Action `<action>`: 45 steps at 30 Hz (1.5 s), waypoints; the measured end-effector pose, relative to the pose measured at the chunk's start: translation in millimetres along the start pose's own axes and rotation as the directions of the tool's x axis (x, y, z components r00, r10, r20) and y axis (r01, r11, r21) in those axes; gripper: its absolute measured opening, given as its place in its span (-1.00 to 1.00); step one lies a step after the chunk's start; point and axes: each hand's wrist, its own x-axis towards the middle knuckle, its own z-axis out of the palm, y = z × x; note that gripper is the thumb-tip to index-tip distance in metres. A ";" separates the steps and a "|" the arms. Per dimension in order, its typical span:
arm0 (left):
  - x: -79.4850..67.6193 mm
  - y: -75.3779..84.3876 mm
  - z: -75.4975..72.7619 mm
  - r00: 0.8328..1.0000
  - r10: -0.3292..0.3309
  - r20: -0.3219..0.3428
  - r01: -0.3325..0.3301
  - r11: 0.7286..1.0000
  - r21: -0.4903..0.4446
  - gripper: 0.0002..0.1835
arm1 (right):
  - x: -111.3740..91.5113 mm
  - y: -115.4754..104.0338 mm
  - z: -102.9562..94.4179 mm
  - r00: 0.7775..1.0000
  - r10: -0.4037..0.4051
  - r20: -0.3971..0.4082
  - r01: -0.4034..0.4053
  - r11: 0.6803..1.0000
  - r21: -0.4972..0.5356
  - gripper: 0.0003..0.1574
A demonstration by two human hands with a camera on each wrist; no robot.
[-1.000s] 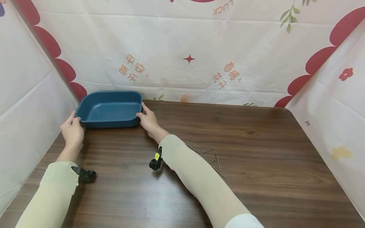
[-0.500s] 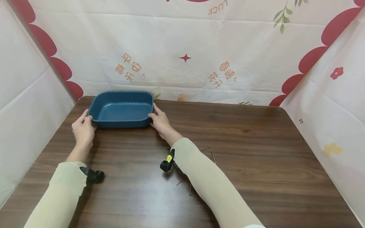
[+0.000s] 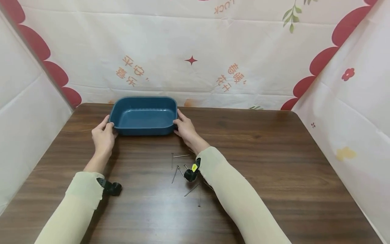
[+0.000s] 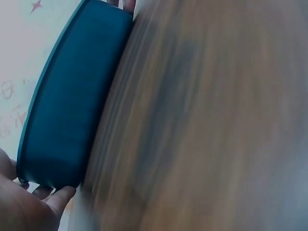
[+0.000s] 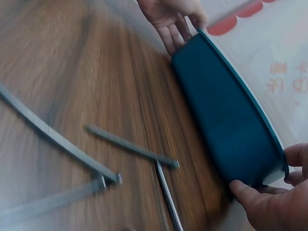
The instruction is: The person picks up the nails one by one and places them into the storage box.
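A blue rectangular plastic tray (image 3: 143, 131) with rounded corners and nothing inside is at the back of the table, left of the middle. My left hand (image 3: 103, 138) grips its left end, thumb at the rim and fingers lower down. At the opposite end, my right hand (image 3: 188, 131) holds the tray the same way. Both wrist views show the tray's long front wall, with fingertips under its lower edge. Several long metal nails (image 5: 130, 147) lie scattered on the tabletop in front of it, some partly hidden behind the right wrist's camera and sleeve.
The brown wood-grain table (image 3: 274, 162) reaches back to a white printed cloth (image 3: 170, 40). Similar cloth hangs along both sides. A black wrist camera (image 3: 113, 188) sits at the left cuff, and another black camera (image 3: 191, 174) at the right cuff hangs over the nails.
Both hands have carried the tray rightward along the back of the table, away from the left cloth. The head view has shifted slightly. More nails show left of the right forearm.
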 end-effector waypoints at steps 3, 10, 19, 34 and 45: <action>-2.0 -2.5 11.5 1.000 0.019 0.016 -0.019 0.999 0.035 -0.50 | -2.1 0.2 -12.8 1.000 0.007 -0.013 -0.007 1.000 0.005 -0.21; -6.7 -7.8 40.9 0.997 0.071 0.042 -0.074 0.993 0.088 -0.52 | -8.7 -0.3 -43.6 0.999 0.024 -0.041 -0.022 0.998 0.051 -0.21; -16.6 -17.1 81.0 0.985 0.143 0.099 -0.156 0.977 0.143 -0.50 | -16.5 -2.7 -90.4 0.996 0.061 -0.070 -0.056 0.996 0.073 -0.21; -34.9 -22.8 134.3 0.970 0.164 0.179 -0.186 0.976 0.115 -0.49 | -28.9 -5.0 -155.8 0.992 0.089 -0.092 -0.082 0.994 0.071 -0.24; -36.7 -27.1 142.1 0.967 0.156 0.201 -0.177 0.980 0.090 -0.51 | -29.3 2.5 -173.3 0.995 0.078 -0.067 -0.072 0.993 0.095 -0.24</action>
